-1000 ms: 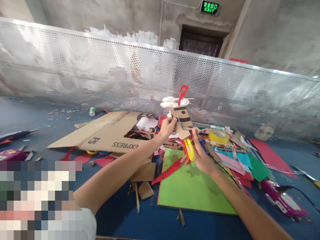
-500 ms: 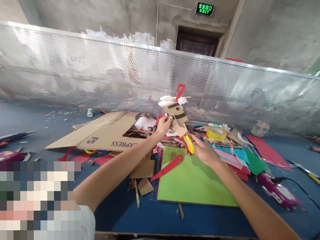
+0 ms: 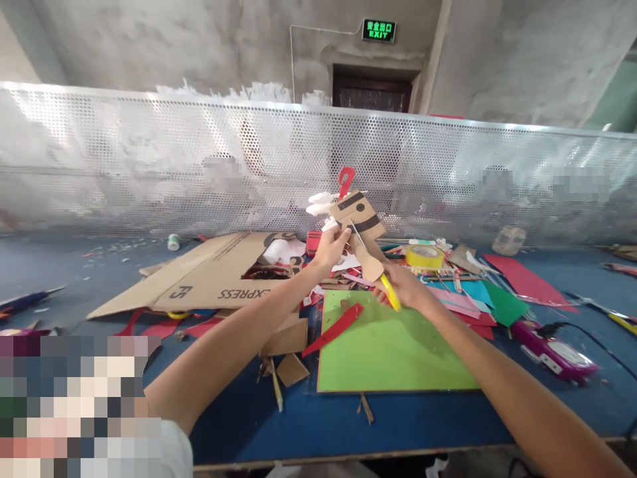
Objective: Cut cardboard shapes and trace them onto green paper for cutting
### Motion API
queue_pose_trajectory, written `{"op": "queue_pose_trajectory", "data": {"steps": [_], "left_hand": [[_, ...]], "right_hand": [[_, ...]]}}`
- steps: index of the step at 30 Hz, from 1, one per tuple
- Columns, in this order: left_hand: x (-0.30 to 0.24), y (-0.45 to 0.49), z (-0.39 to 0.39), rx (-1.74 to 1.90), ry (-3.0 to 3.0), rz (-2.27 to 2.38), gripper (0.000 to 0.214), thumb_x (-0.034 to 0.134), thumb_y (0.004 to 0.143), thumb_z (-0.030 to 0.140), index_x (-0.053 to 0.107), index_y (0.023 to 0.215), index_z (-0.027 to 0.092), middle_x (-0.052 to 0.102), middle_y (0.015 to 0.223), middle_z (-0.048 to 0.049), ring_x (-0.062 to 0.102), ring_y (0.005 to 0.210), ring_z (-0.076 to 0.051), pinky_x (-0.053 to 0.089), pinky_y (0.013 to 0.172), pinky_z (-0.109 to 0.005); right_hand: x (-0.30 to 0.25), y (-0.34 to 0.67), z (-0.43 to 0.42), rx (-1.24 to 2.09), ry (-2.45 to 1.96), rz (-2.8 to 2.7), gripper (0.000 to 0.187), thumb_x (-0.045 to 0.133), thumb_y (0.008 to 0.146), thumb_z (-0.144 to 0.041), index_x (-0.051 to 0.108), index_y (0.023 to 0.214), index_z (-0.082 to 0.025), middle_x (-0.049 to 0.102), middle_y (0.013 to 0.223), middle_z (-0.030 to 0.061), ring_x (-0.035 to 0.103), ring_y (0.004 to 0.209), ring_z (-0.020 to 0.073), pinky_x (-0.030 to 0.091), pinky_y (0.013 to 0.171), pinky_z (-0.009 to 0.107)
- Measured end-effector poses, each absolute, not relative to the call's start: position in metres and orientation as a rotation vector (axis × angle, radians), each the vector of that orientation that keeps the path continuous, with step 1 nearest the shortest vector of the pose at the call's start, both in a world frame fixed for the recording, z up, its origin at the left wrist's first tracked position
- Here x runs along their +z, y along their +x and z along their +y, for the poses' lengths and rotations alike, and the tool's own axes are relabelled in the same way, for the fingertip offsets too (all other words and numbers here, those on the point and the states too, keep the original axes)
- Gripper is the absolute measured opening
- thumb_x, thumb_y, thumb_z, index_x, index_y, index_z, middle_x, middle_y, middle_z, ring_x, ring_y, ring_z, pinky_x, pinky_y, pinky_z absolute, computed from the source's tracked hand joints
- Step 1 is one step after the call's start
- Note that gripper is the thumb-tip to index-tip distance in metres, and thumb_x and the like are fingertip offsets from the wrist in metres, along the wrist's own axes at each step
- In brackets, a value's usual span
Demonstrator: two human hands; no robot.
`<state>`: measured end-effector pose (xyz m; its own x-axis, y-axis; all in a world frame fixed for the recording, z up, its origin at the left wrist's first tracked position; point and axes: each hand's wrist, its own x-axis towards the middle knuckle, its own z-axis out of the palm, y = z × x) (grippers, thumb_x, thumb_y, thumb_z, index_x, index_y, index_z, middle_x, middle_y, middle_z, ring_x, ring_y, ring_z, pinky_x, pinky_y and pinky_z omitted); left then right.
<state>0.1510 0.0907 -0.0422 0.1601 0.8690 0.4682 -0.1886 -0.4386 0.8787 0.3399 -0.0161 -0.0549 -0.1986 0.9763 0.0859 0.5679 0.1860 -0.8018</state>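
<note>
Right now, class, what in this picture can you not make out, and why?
Head view:
Scissors: handle mostly hidden inside the right hand.
Cardboard figure: lower left part covered by the left hand.
Lower left corner: pixelated block hides whatever is there.
Behind the perforated screen: blurred patches.

- A craft workshop in a bare building: a blue tabletop (image 3: 74,272) strewn with cut cardboard (image 3: 209,275) left of the left hand (image 3: 332,247), and coloured paper (image 3: 505,307), a tape roll (image 3: 423,255) and a glue gun (image 3: 557,350) (purple, corded) right of the right hand (image 3: 405,292).
- Beyond both hands: a perforated metal screen (image 3: 149,166), raw concrete walls (image 3: 199,40) and a green exit sign (image 3: 379,30).
</note>
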Motion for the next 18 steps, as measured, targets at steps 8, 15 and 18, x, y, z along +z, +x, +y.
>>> {"op": "queue_pose_trajectory", "data": {"steps": [8, 15, 18], "left_hand": [[-0.041, 0.149, 0.097, 1.499, 1.499, 0.688, 0.030, 0.065, 0.099, 0.033, 0.052, 0.077, 0.018, 0.060, 0.056, 0.0010, 0.057, 0.046, -0.010, 0.039, 0.046, -0.021], [-0.045, 0.144, 0.100, 1.515, 1.578, 0.521, 0.031, 0.067, 0.098, 0.039, 0.051, 0.080, 0.019, 0.060, 0.055, 0.0023, 0.055, 0.046, -0.009, 0.041, 0.048, -0.020], [-0.045, 0.142, 0.100, 1.483, 1.598, 0.474, 0.034, 0.070, 0.096, 0.044, 0.052, 0.083, 0.018, 0.062, 0.058, 0.0016, 0.058, 0.048, -0.010, 0.042, 0.048, -0.020]], "right_hand": [[-0.062, 0.340, -0.014, 0.501, -1.331, -1.884, 0.046, 0.077, 0.086, -0.045, 0.044, 0.110, -0.025, 0.072, 0.071, -0.0001, 0.073, 0.061, 0.0234, 0.052, 0.054, 0.028], [-0.072, 0.348, 0.000, 0.721, -1.143, -1.906, 0.053, 0.076, 0.085, -0.044, 0.046, 0.123, -0.022, 0.070, 0.083, 0.0011, 0.066, 0.060, 0.0185, 0.050, 0.053, 0.027], [-0.075, 0.354, 0.004, 0.735, -1.031, -1.934, 0.048, 0.074, 0.086, -0.044, 0.056, 0.123, -0.019, 0.068, 0.088, 0.0023, 0.063, 0.064, 0.0160, 0.049, 0.056, 0.025]]}}
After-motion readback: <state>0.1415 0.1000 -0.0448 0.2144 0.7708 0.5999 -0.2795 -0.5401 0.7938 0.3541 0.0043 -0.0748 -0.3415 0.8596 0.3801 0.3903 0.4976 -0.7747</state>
